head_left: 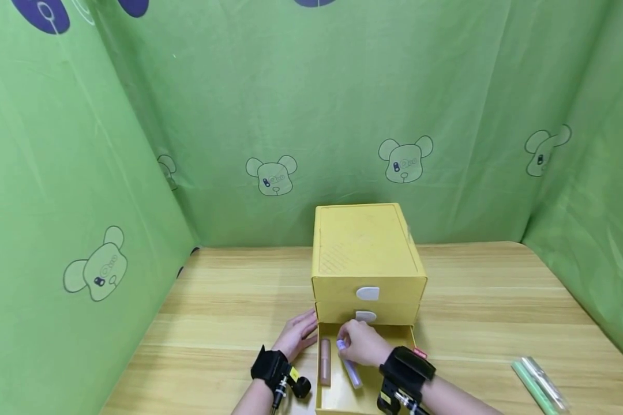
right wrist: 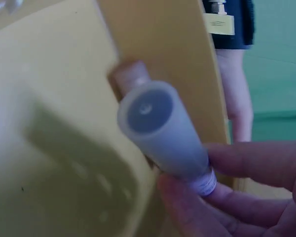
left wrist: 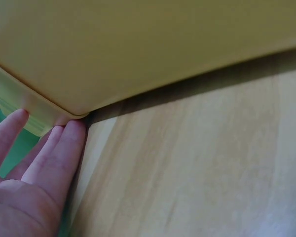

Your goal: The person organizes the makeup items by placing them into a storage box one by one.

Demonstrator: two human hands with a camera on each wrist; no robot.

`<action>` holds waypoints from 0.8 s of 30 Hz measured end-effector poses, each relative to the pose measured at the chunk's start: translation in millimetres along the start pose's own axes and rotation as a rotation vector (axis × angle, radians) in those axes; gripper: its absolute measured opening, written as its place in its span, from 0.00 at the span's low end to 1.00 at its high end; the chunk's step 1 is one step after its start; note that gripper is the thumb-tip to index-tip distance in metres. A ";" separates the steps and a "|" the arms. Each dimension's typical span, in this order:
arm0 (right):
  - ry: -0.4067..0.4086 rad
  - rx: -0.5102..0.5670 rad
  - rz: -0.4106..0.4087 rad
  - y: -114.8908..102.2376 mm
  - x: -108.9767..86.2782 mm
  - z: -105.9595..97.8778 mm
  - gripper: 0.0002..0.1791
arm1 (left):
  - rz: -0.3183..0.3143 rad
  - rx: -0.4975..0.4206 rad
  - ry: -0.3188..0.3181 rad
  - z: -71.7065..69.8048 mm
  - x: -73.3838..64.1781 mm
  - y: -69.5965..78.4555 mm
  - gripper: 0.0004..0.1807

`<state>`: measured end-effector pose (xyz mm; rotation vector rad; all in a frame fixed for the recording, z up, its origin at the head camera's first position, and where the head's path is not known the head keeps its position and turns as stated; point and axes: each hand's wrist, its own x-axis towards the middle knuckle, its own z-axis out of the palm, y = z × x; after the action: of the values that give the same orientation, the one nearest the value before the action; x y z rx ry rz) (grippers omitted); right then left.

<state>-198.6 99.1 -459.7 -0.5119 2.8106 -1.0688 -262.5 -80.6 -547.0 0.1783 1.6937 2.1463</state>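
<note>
My right hand (head_left: 364,344) pinches a slim lavender tube (head_left: 352,373) by one end, over the open bottom drawer (head_left: 368,397) of a yellow drawer box (head_left: 366,242). The right wrist view shows the tube's hollow, translucent end (right wrist: 150,108) facing the camera, with fingers and thumb round its far end. A pinkish-brown tube (head_left: 325,362) lies along the drawer's left wall. My left hand (head_left: 297,335) rests against the box's lower left side. In the left wrist view, its fairly straight fingertips (left wrist: 75,129) touch the box's bottom corner.
Two slim tubes, one green (head_left: 536,387) and one clear-silver (head_left: 545,380), lie together on the wooden table (head_left: 228,305) at the right. Higher drawers with white pull tabs (head_left: 367,293) are closed. Green cloth (head_left: 332,115) hangs behind and on both sides.
</note>
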 end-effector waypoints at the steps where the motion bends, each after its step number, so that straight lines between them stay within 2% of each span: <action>1: -0.003 -0.006 0.018 0.0 1.3 2.1 0.09 | -0.001 0.000 0.001 0.1 0.1 -0.2 0.32; 4: -0.001 -0.028 0.052 1.3 4.9 7.7 0.10 | -0.005 -0.002 0.002 0.1 0.2 -0.1 0.33; 12: -0.020 -0.056 0.062 5.6 12.3 18.6 0.12 | 0.001 -0.001 -0.008 -0.7 0.2 -1.0 0.32; 19: -0.041 -0.077 0.096 7.9 17.9 26.2 0.12 | -0.004 -0.001 0.015 -0.4 1.2 -2.3 0.32; 24: -0.030 -0.094 0.096 8.2 20.7 30.1 0.17 | -0.004 0.001 0.013 -1.1 1.3 -2.0 0.32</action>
<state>-214.3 78.8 -487.1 -0.3925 2.8381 -0.9069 -263.6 -80.8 -549.3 0.1613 1.7006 2.1483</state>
